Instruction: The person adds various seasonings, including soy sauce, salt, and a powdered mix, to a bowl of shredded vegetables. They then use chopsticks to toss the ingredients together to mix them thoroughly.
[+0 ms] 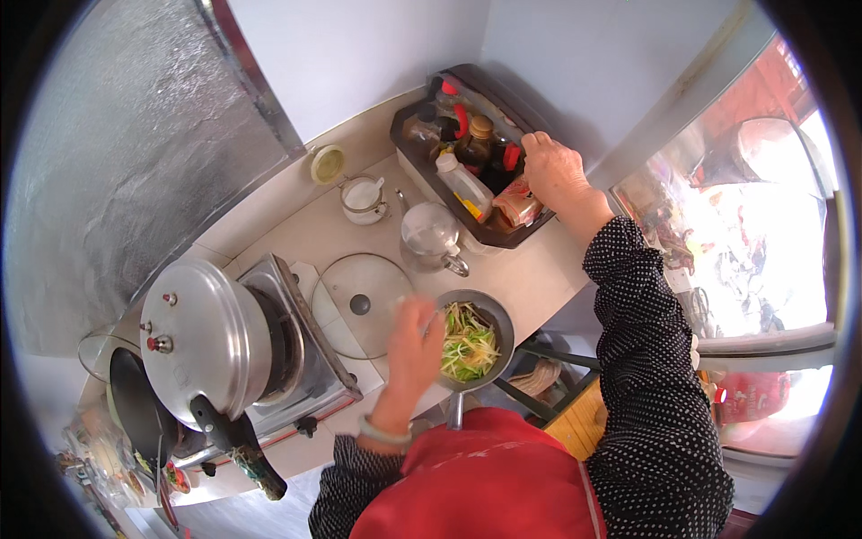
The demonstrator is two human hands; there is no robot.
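My right hand (553, 168) reaches over the right side of a dark-rimmed bin (404, 131) of bottles and packets; its fingertips are partly hidden, so any grip there cannot be told. Below them lies a crumpled red and white packet (517, 202). Blurred by motion, my left hand (414, 340) is at the left rim of a grey frying pan (504, 323), and whether it holds something is unclear. Shredded green and pale vegetables (468, 343) fill the pan. A glass lid (343, 286) with a dark knob lies flat left of the pan.
A glass teapot (429, 236) and an open glass jar of white granules (363, 199) stand behind the pan. To the left, a pressure cooker (202, 337) sits on a gas stove (330, 370), its black handle jutting towards the counter's front. A dark wok (138, 404) is further left.
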